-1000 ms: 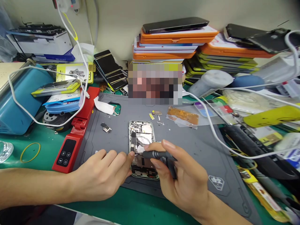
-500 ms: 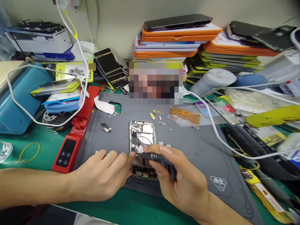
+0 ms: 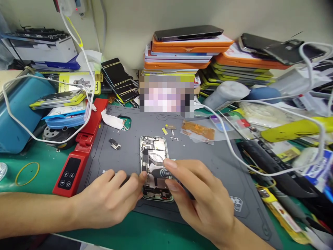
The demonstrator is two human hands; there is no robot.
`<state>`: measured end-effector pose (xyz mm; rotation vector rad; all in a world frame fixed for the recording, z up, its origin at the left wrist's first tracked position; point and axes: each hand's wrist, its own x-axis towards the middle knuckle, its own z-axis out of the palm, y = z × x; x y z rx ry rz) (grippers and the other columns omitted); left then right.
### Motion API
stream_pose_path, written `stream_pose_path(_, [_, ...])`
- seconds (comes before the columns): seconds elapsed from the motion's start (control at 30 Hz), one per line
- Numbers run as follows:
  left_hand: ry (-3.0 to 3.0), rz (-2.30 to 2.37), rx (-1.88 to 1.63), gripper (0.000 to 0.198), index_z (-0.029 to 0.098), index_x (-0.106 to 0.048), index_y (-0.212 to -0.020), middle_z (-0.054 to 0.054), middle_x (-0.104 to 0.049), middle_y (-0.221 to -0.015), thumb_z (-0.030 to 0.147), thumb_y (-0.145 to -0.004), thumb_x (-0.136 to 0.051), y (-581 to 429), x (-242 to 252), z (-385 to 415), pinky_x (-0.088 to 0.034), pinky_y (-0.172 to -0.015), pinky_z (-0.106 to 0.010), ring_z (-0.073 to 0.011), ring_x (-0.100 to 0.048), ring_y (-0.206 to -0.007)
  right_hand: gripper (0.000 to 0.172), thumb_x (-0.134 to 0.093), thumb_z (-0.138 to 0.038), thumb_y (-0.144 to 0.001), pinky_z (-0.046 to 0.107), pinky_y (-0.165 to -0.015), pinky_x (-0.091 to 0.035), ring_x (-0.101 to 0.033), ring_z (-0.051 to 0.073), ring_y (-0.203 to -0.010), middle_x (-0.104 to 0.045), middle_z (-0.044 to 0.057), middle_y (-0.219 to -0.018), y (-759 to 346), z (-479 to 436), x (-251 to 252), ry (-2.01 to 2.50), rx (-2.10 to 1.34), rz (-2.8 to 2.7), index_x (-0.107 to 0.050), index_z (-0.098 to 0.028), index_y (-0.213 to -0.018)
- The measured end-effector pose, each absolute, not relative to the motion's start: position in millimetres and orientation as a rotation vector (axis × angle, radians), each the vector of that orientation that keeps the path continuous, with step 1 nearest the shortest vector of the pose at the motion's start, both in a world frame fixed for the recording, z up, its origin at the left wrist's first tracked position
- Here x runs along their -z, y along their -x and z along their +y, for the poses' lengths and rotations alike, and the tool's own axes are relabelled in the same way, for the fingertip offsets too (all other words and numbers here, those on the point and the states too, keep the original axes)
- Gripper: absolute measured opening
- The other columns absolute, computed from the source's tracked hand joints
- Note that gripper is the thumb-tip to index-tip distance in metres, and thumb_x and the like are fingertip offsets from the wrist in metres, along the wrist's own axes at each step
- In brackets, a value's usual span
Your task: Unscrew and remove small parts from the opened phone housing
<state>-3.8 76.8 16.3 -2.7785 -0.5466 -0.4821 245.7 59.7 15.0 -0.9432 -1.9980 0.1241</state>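
Note:
An opened phone (image 3: 153, 152) with bare circuitry lies on the grey work mat (image 3: 208, 163). My left hand (image 3: 109, 201) rests on the mat with its fingertips pressed against the phone's left edge. My right hand (image 3: 205, 198) pinches a dark screwdriver (image 3: 162, 173) between thumb and fingers, its tip down on the phone's middle. The phone's lower half is partly hidden by both hands.
Small parts (image 3: 114, 144) and screws (image 3: 173, 138) lie loose on the mat above the phone. A red device (image 3: 73, 170) flanks the mat's left edge. Stacked orange cases (image 3: 187, 48) stand behind. White cables (image 3: 234, 152) cross the right side, among tools.
The view has shifted slightly, so everything sits a little lower and to the left. My right hand has turned the screwdriver more upright over the phone. My left hand keeps its place.

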Motion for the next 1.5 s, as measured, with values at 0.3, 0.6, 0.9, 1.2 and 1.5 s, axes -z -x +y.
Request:
stream_pose_path(0.3, [2.812, -0.555, 0.497, 0.037, -0.003, -0.067, -0.136, -0.007, -0.075, -0.101, 0.016, -0.104, -0.066, 3.7, -17.1, 77.8, -0.037, -0.055, -0.041, -0.0218, -0.056, -0.07, 0.082, -0.053, 0.01, -0.095, 0.033, -0.089, -0.066, -0.075, 0.02, -0.107, -0.077, 0.01, -0.114, -242.3, 64.6, -15.6, 0.863, -0.137, -1.973, -0.045, -0.023, -0.169])
stream_pose_path(0.6, [2.817, -0.537, 0.521, 0.032, -0.002, -0.068, -0.134, -0.007, -0.075, -0.096, 0.015, -0.11, -0.055, 4.6, -18.9, 80.0, -0.039, -0.054, -0.04, -0.022, -0.057, -0.069, 0.078, -0.05, 0.009, -0.096, 0.028, -0.078, -0.064, -0.074, 0.018, -0.101, -0.077, 0.008, -0.115, -245.0, 62.5, -17.7, 0.885, -0.179, -1.959, -0.048, -0.026, -0.167])
stream_pose_path(0.9, [2.825, -0.546, 0.53, 0.03, 0.0, -0.068, -0.131, -0.007, -0.075, -0.095, 0.015, -0.112, -0.051, 2.7, -19.1, 81.0, -0.042, -0.054, -0.04, -0.0212, -0.059, -0.069, 0.08, -0.05, 0.008, -0.096, 0.03, -0.079, -0.065, -0.076, 0.019, -0.099, -0.078, 0.008, -0.116, -243.4, 62.2, -17.6, 0.844, -0.212, -1.946, -0.047, -0.028, -0.168])
stream_pose_path(1.2, [2.842, -0.542, 0.501, 0.034, -0.002, -0.065, -0.137, -0.007, -0.076, -0.097, 0.016, -0.112, -0.052, 3.7, -20.3, 81.2, -0.045, -0.051, -0.039, -0.0211, -0.06, -0.068, 0.08, -0.051, 0.01, -0.096, 0.03, -0.079, -0.062, -0.071, 0.02, -0.101, -0.075, 0.008, -0.114, -243.7, 63.5, -14.8, 0.849, -0.234, -1.935, -0.048, -0.027, -0.167])
stream_pose_path(1.5, [2.836, -0.57, 0.497, 0.034, 0.0, -0.067, -0.138, -0.007, -0.076, -0.1, 0.017, -0.11, -0.055, 5.0, -17.3, 80.7, -0.046, -0.054, -0.039, -0.021, -0.061, -0.071, 0.078, -0.053, 0.008, -0.098, 0.03, -0.081, -0.063, -0.07, 0.019, -0.104, -0.074, 0.009, -0.119, -243.2, 61.7, -13.0, 0.844, -0.27, -1.931, -0.046, -0.027, -0.168])
